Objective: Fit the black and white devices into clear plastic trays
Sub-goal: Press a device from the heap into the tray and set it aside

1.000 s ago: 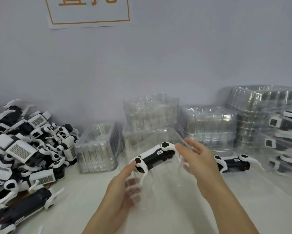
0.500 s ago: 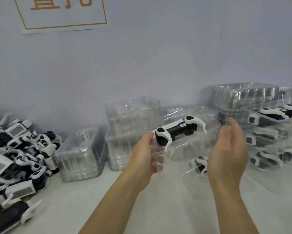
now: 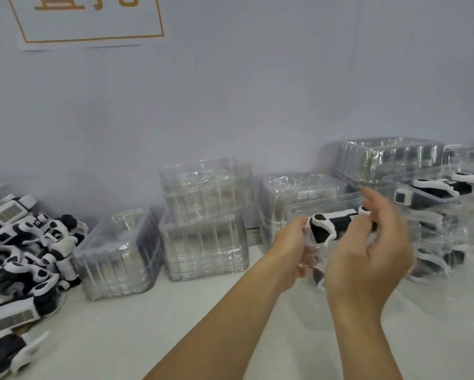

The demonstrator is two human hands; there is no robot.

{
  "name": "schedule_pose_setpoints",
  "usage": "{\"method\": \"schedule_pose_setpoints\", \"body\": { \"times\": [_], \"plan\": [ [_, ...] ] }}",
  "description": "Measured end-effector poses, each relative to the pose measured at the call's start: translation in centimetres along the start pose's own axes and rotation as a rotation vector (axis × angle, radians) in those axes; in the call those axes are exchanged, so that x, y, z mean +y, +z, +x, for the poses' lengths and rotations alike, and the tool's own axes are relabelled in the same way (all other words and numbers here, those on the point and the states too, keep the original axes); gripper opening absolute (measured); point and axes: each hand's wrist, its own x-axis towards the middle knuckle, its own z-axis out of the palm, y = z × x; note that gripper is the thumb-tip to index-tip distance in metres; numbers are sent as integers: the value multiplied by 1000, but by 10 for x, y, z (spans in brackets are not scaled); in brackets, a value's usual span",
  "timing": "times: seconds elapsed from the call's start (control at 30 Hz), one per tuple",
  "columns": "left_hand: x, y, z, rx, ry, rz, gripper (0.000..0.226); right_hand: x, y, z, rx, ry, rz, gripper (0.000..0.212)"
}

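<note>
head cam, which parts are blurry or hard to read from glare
Head view: the right hand is smeared by motion blur, especially its fingers; the clear tray it holds with the left hand nearly vanishes against the stacked trays; the device pile stays fairly sharp.

A pale tabletop is running along the wall. A heap of black and white devices is lying at its left end. Stacks of clear plastic trays are standing along the back, and filled trays are piling up at the right.
</note>
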Motion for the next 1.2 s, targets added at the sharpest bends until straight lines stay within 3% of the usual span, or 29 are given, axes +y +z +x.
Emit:
{"method": "schedule_pose_setpoints", "body": {
  "times": [0.13,0.23,0.3,0.47,0.67,0.73,0.77,0.83,0.87,1.0,1.1,1.2],
  "plan": [
    [-6,6,0,90,71,253,51,1,2,-4,-18,59,18,46],
    [-9,4,3,220,149,404,53,1,4,-6,-29,89,37,47],
    [-11,4,4,287,96,459,57,1,5,-8,-34,98,35,47],
    [-18,4,2,213,-46,258,69,1,6,-10,-65,134,25,48],
    [-29,-16,-1,151,-27,163,85,6,10,-17,-203,183,11,40],
    [-28,-31,-6,206,85,202,75,5,13,-21,-253,182,-8,39],
    [-26,-41,-8,260,187,232,57,4,15,-22,-267,170,-18,37],
    [-18,-62,-13,403,416,351,18,0,17,-27,-279,130,-39,39],
    [-13,-72,-14,468,524,437,11,-2,18,-29,-281,111,-44,43],
    [20,-110,-13,734,841,939,25,-7,22,-37,-317,51,-66,46],
    [56,-133,-11,900,827,1279,39,-8,24,-43,-345,25,-84,45],
    [86,-153,-7,873,670,1555,34,-9,25,-46,-353,27,-98,44]
  ]
}}
